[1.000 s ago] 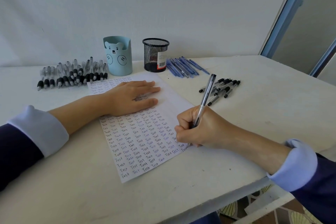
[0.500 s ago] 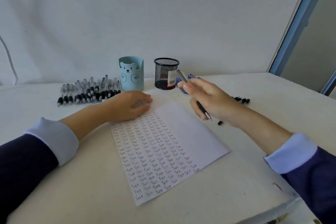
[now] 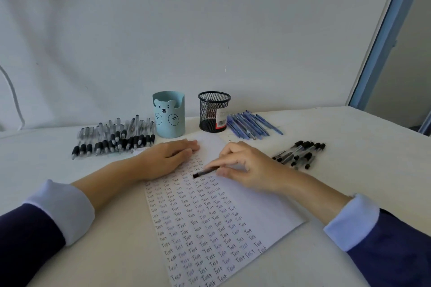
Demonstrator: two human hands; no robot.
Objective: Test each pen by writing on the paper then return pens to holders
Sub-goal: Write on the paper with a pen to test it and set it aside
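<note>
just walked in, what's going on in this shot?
A person is testing pens. The left hand rests flat on the top of the paper, mostly covered with rows of "Test". The right hand holds a black pen low over the sheet. No pens stick out of the bear holder or the mesh holder; black-grip pens, blue pens and black-capped pens lie in piles on the table.
</note>
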